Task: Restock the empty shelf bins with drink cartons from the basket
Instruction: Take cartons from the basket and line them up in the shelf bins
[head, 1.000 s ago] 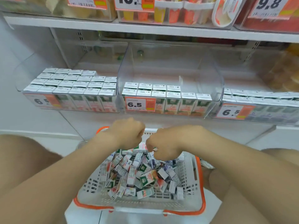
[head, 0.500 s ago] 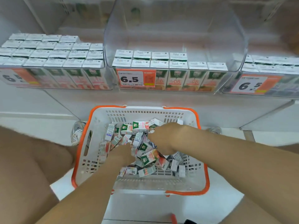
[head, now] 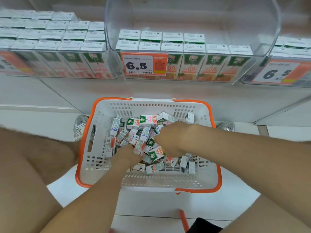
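Note:
A white basket with an orange rim (head: 87, 132) sits on the floor under the shelf, holding a loose pile of several small drink cartons (head: 144, 121). My left hand (head: 127, 155) is pushed into the near side of the pile, its fingertips hidden among cartons. My right hand (head: 173, 138) lies over the middle of the pile, fingers curled down around a carton. Above, the clear middle shelf bin (head: 252, 31) holds two partial rows of upright orange-juice cartons (head: 193, 63), with open space behind them.
A full left bin (head: 67, 47) and a right bin (head: 289, 52) flank the middle one. A 6.5 price tag (head: 144, 64) hangs on the middle bin's front. My shoes (head: 80, 126) (head: 226, 126) and bare legs (head: 33, 165) bracket the basket. An orange handle (head: 183, 219) lies near the bottom.
Both hands have gone from above the basket down into the carton pile. The camera has tilted down and moved closer, so the upper shelf has left the view.

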`<state>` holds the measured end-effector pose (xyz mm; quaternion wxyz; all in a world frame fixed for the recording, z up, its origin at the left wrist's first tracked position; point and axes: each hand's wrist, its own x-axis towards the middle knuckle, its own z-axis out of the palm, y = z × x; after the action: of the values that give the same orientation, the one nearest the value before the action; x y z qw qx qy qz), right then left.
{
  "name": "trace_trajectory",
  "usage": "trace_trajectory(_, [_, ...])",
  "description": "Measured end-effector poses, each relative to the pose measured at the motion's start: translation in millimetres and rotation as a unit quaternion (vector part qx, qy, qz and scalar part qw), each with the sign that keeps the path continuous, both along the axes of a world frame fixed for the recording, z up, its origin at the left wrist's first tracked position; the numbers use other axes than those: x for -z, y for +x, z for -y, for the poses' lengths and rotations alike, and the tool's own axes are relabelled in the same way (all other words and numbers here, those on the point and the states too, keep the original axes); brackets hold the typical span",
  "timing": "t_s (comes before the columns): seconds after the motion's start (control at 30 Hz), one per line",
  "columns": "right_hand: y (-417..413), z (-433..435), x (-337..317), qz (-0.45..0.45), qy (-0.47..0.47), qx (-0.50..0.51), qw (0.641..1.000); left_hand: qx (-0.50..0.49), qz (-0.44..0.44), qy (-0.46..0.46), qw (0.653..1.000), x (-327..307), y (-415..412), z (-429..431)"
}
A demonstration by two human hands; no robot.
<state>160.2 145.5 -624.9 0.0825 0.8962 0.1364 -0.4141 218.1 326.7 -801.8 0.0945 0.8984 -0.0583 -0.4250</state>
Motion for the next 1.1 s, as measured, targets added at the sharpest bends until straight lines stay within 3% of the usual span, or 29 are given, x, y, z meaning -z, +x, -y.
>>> trace_trajectory(0.23, [11,0,-23,0.056,0.003,0.014,0.998,-0.031,-0.106,-0.029,0.993,-102,40,1])
trace_trajectory(0.4, [9,-1,-32,0.125,0.048,0.026,0.991,-0.027,-0.167,-0.151,0.974,-174,52,-10])
trace_trajectory(0.5, [10,0,-39,0.215,0.082,0.021,0.973,-0.004,-0.195,-0.238,0.951,-197,56,-19])
trace_trajectory(0.6, [13,3,-56,0.285,0.140,0.057,0.946,0.001,-0.181,-0.302,0.936,-206,57,-27])
trace_trajectory(0.8, [15,17,-77,0.303,0.175,0.188,0.918,-0.042,-0.118,-0.335,0.934,-218,55,-26])
trace_trajectory(0.9, [19,19,-95,0.305,0.241,0.294,0.873,-0.089,-0.100,-0.377,0.916,-227,57,-24])
trace_trajectory(0.97, [17,16,-113,0.287,0.318,0.371,0.824,-0.107,-0.078,-0.424,0.896,-237,59,-19])
trace_trajectory(1.1, [7,7,-149,0.201,0.556,0.524,0.614,-0.107,-0.013,-0.511,0.853,-261,60,-3])
